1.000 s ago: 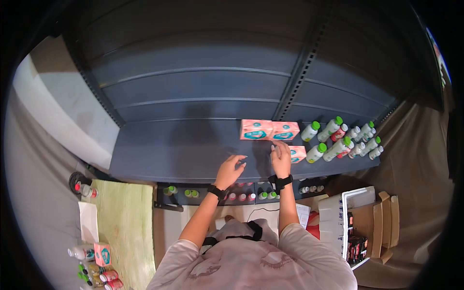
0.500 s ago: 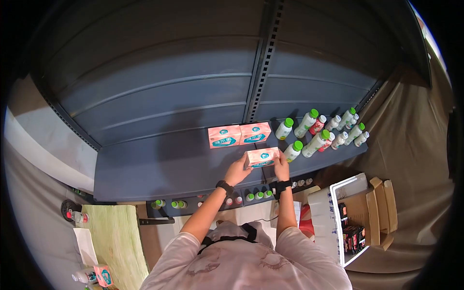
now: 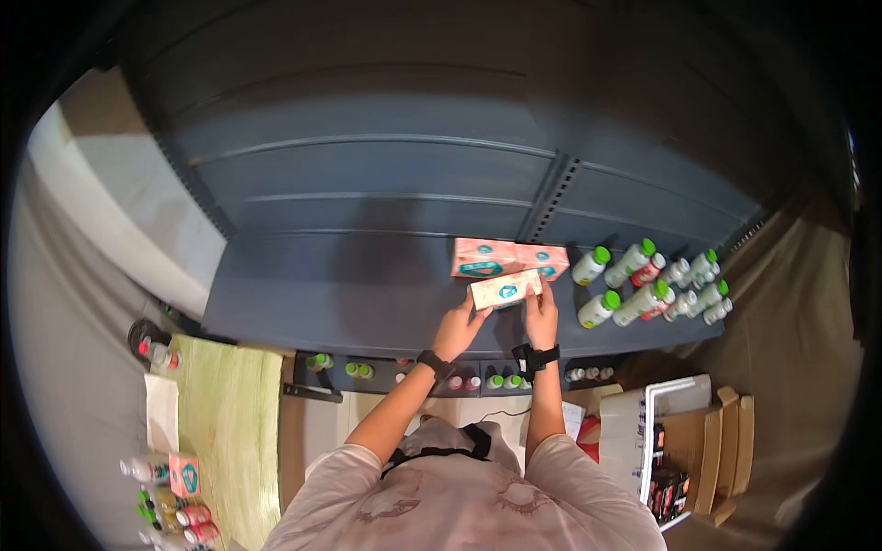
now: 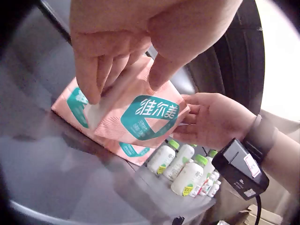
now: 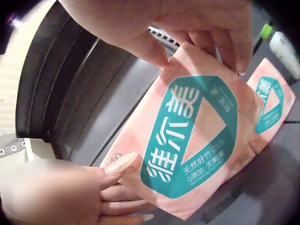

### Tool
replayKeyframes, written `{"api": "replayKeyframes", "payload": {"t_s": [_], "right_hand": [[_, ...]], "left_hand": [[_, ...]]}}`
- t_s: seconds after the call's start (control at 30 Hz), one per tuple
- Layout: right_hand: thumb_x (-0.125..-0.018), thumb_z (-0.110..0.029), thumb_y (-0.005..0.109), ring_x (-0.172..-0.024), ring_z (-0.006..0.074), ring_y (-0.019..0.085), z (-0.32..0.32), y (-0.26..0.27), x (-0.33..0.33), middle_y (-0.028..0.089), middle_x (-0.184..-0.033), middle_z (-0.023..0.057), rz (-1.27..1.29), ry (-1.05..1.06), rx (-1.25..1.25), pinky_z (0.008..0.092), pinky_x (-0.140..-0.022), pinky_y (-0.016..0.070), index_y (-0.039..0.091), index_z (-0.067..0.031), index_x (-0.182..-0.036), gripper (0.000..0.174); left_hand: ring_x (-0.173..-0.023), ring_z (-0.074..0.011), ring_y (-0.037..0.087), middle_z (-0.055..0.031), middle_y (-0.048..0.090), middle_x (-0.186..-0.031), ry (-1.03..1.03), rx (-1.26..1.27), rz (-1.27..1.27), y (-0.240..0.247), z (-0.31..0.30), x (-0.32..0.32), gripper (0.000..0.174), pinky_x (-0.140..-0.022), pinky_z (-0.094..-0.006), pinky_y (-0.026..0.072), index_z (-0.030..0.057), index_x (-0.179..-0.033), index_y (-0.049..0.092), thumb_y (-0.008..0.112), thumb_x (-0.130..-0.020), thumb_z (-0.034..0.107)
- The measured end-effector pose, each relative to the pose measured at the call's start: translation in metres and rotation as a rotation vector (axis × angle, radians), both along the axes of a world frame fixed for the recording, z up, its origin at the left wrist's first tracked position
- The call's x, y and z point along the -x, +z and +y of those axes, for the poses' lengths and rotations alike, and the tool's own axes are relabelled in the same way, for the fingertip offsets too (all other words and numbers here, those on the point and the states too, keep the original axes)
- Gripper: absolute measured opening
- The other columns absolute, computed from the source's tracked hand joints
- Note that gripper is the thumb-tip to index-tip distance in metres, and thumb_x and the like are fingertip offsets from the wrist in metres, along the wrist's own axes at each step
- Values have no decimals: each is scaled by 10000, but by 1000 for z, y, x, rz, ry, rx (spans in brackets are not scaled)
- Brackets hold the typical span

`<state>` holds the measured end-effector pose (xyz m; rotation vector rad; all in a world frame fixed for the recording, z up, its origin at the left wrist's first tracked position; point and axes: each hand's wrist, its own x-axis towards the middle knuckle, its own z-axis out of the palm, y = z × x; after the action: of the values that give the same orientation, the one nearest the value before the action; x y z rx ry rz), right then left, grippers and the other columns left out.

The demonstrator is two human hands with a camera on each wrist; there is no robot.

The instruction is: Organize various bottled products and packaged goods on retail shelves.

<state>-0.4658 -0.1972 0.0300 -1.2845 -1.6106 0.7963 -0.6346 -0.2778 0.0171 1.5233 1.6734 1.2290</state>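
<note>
A pink tissue pack (image 3: 505, 289) with a teal label is held between both hands above the grey shelf, its top tilted toward the head view. The left hand (image 3: 457, 331) grips its left end and the right hand (image 3: 542, 317) its right end. In the left wrist view, thumb and fingers of the left hand (image 4: 140, 37) pinch the pack (image 4: 145, 108). The right wrist view has the right hand (image 5: 187, 28) curled over one end of the pack (image 5: 187, 136). Two more pink packs (image 3: 484, 257) stand side by side just behind.
White bottles with green caps (image 3: 599, 309) and smaller bottles stand at the shelf's right. The shelf (image 3: 285, 294) extends left; more bottles (image 3: 358, 370) show below its front edge. A green-topped table (image 3: 230, 413) is at lower left, an open carton (image 3: 726, 450) at lower right.
Both hands, apart and without the pack a second ago, took hold of the front pack beside the bottles. It is now lifted and farther left, in front of the two rear packs. The head view has shifted.
</note>
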Motion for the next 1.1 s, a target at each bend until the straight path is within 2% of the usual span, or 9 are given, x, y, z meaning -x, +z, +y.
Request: {"api": "replayKeyframes", "payload": {"t_s": [0.07, 0.27, 0.37, 0.53, 0.63, 0.67, 0.77, 0.8, 1.1], "right_hand": [[-967, -288, 545, -1059, 358, 630, -16, 26, 32, 647, -1133, 235, 6, 79, 26, 375, -879, 480, 508, 24, -1306, 462], [-945, -230, 588, -1063, 340, 626, -66, 39, 144, 632, -1160, 224, -23, 327, -110, 380, -893, 477, 536, 14, -1271, 410], [-943, -221, 589, -1036, 324, 621, -107, 40, 208, 617, -1146, 201, 23, 505, -208, 377, -875, 478, 542, 4, -1263, 394], [-944, -228, 587, -968, 292, 614, -202, 39, 300, 592, -1141, 176, -9, 784, -190, 358, -842, 481, 527, -19, -1292, 410], [-929, -212, 601, -923, 276, 614, -263, 25, 346, 583, -1137, 175, 8, 982, -163, 355, -838, 484, 500, -13, -1318, 448], [-923, -199, 607, -933, 279, 613, -284, 19, 359, 582, -1146, 179, -12, 1043, -146, 355, -847, 484, 490, -9, -1329, 463], [-916, -188, 616, -1037, 285, 611, -351, 13, 389, 581, -1171, 184, -9, 1252, -97, 350, -886, 479, 482, -8, -1339, 479], [-917, -183, 618, -1062, 285, 612, -369, -5, 403, 583, -1166, 183, 0, 1305, -115, 351, -894, 481, 478, -9, -1342, 480], [-941, -148, 601, -1065, 221, 647, -552, -55, 466, 602, -1209, 159, -51, 1754, 189, 318, -887, 517, 431, -8, -1375, 487]], "left_hand": [[-881, -411, 648, -240, 664, -1004, 84, 39, -9, 9, -19, 25, 542, -737, -448, 517, 15, -1387, 421, 587, -922, 240], [-848, -398, 654, -235, 669, -956, 409, -193, -8, 1, -103, 106, 524, -698, -426, 514, 3, -1374, 446, 588, -930, 244], [-833, -391, 656, -231, 671, -936, 582, -168, -17, 13, -169, 143, 511, -683, -407, 512, -15, -1341, 478, 602, -926, 256], [-804, -382, 656, -205, 680, -943, 859, 29, -39, 45, -292, 191, 394, -674, -397, 511, 58, -1272, 546, 599, -930, 250], [-807, -382, 655, -205, 678, -920, 1049, -141, -13, 10, -360, 220, 381, -665, -401, 508, 59, -1251, 568, 596, -933, 267], [-674, -347, 648, -203, 675, -852, 1105, -125, 57, 0, -386, 228, 420, -594, -388, 484, 66, -1297, 550, 597, -932, 269], [-684, -182, 672, -174, 710, -930, 1282, -21, -46, -18, -458, 241, 403, -572, -305, 486, 60, -1297, 562, 594, -947, 257], [-686, -167, 664, -163, 712, -936, 1326, -7, -52, -23, -480, 243, 410, -579, -303, 484, 63, -1306, 554, 591, -951, 264], [-784, -136, 661, -156, 705, -996, 1665, 51, -101, -70, -656, 244, 477, -668, -287, 497, 47, -1358, 502, 600, -953, 279]]}}
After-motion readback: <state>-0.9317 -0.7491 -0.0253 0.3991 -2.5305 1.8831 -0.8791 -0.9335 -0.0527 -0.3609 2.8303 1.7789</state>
